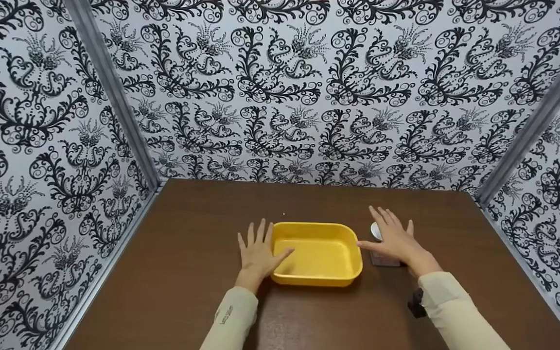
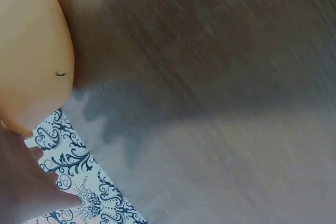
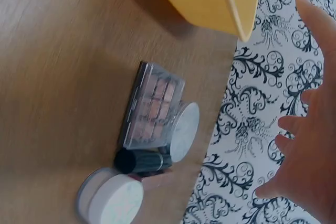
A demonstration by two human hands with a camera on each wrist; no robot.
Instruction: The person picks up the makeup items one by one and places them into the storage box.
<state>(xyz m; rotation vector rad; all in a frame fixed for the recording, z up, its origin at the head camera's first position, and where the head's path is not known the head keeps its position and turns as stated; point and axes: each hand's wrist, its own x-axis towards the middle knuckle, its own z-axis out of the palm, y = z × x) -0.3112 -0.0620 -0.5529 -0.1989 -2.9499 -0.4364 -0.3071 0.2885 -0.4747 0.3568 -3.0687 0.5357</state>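
A yellow plastic basin [image 1: 316, 281] stands on the brown table between both hands. My left hand [image 1: 256, 257] is at its left rim, fingers spread and thumb reaching over the edge. Over on the right my right hand [image 1: 396, 243] hovers with spread fingers, its thumb tip close to the basin's right rim. Below it lie cosmetics, mostly covered in the head view. The right wrist view shows them: an eyeshadow palette [image 3: 152, 108], a white round case [image 3: 185, 132], a black tube [image 3: 139, 160], a slim pink item [image 3: 156, 180] and a jar with a white lid [image 3: 116, 203].
The wooden table [image 1: 202, 228] meets a back wall [image 1: 289, 97] covered in black-and-white scroll paper. Grey metal posts [image 1: 114, 92] stand at the corners. A dark object [image 1: 416, 304] shows beside the right sleeve cuff.
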